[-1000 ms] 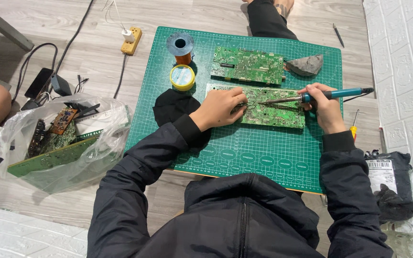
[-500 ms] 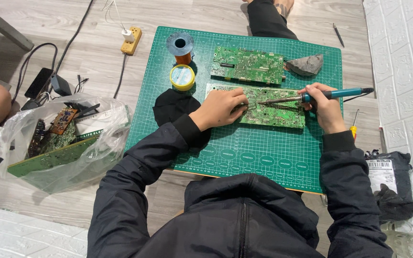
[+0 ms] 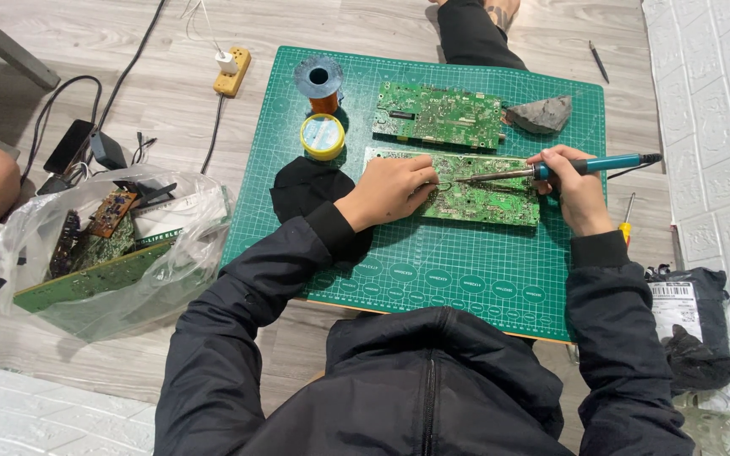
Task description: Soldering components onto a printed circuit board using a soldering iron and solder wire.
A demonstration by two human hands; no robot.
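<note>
A green circuit board (image 3: 487, 198) lies on a green cutting mat (image 3: 433, 270). My left hand (image 3: 390, 190) rests on the board's left end, fingers curled, pinching something thin that is too small to make out. My right hand (image 3: 572, 190) grips a soldering iron (image 3: 551, 169) with a teal handle. Its metal tip points left and touches the board just right of my left fingers. A second green circuit board (image 3: 437, 114) lies further back on the mat.
A yellow tin (image 3: 323, 137), a solder spool (image 3: 320, 80) and a grey sponge (image 3: 541, 114) sit on the mat. A clear bag of circuit boards (image 3: 103, 245) lies at left, with a power strip (image 3: 231, 69) and cables. A screwdriver (image 3: 627, 221) and a dark pouch (image 3: 690, 325) lie at right.
</note>
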